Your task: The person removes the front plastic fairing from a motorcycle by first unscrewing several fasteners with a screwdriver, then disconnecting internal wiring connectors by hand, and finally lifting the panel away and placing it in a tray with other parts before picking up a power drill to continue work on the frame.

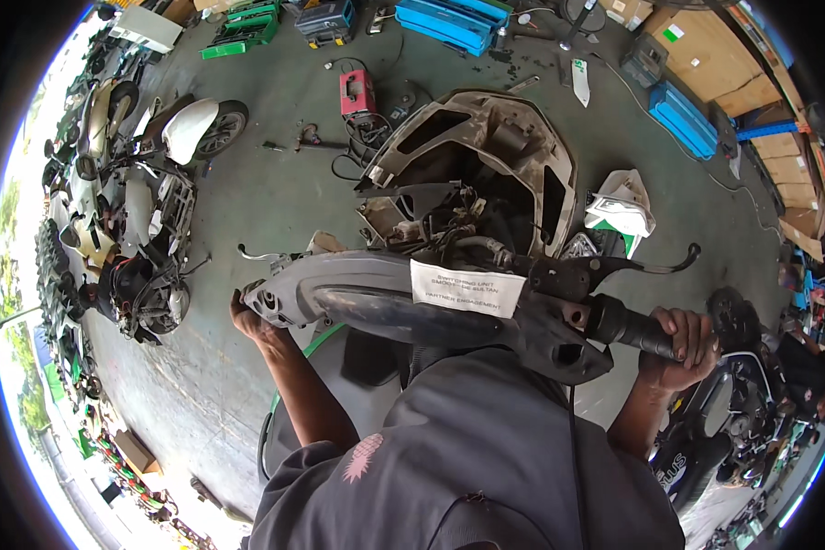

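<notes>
A scooter's handlebar stretches across in front of me, with a dark grey plastic handlebar cover (367, 291) over its left and middle parts. A white paper label (467, 290) lies on the cover. My left hand (255, 313) is closed around the cover's left end, its fingers partly hidden behind it. My right hand (683, 346) wraps round the black handlebar grip (625, 326). Brake levers stick out at both ends, the right brake lever (655, 264) beyond my hand. Ahead, the scooter's dusty front fairing (513, 115) is bare, with wiring (454, 225) bundled inside.
Partly stripped motorcycles (147, 220) stand along the left, and another motorcycle (715, 422) stands close by my right arm. On the floor ahead are a red machine (357, 93) with cables and a blue toolbox (454, 23). White panels (621, 203) lie right of the fairing; cardboard boxes (706, 60) line the far right.
</notes>
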`<state>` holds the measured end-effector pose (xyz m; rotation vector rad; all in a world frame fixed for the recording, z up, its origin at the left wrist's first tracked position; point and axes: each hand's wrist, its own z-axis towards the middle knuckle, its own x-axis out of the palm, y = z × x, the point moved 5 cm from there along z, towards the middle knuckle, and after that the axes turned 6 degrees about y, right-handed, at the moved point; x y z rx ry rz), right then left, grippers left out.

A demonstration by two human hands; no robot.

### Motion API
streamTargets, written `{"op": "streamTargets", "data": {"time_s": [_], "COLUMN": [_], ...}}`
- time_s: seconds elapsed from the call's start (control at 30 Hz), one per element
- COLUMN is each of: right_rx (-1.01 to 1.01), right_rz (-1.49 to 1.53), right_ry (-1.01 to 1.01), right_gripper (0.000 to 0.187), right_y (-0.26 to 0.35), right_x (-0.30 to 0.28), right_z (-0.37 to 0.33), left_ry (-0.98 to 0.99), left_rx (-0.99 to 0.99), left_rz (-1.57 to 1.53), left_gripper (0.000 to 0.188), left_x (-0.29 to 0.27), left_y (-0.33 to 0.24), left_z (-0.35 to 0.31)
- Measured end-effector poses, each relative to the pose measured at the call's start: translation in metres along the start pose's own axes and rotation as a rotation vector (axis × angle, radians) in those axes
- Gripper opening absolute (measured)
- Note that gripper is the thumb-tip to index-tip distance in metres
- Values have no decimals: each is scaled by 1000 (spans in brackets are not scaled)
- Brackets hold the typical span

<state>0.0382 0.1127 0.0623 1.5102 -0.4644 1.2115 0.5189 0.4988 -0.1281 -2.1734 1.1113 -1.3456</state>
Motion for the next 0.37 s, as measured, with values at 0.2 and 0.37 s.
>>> {"op": "streamTargets", "data": {"time_s": [0.2, 0.37], "right_rx": [93, 116], "right_rz": [-24, 119], "right_ry": [174, 202], "right_gripper": [31, 31], "right_y": [-15, 2], "right_x": [25, -10], "right_z": [-3, -7], "left_ry": [-67, 397], "left_rx": [145, -286], "left_rz": [225, -381], "left_gripper": [24, 27], "left_x": [-8, -24], "left_y": [-7, -24], "left_z": [9, 48]}}
